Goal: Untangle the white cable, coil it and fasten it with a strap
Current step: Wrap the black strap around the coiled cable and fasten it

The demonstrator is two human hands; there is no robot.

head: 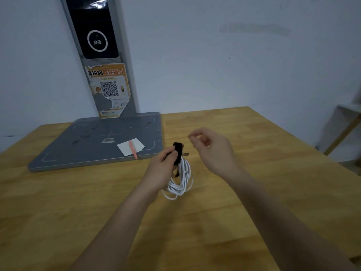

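Observation:
The white cable (180, 182) hangs as a coil of several loops above the wooden table (254, 192). A black strap (177, 152) is wrapped round the top of the coil. My left hand (163, 169) grips the coil at the strap. A metal plug tip (186, 154) sticks out to the right of the strap. My right hand (210, 148) hovers just right of the coil, apart from it, with its fingers loosely curled and holding nothing.
A grey flat base plate (88, 145) with an upright post (109, 75) stands at the back left against the wall. A white paper slip (134, 145) and a pink pen (133, 149) lie on the plate's front right corner.

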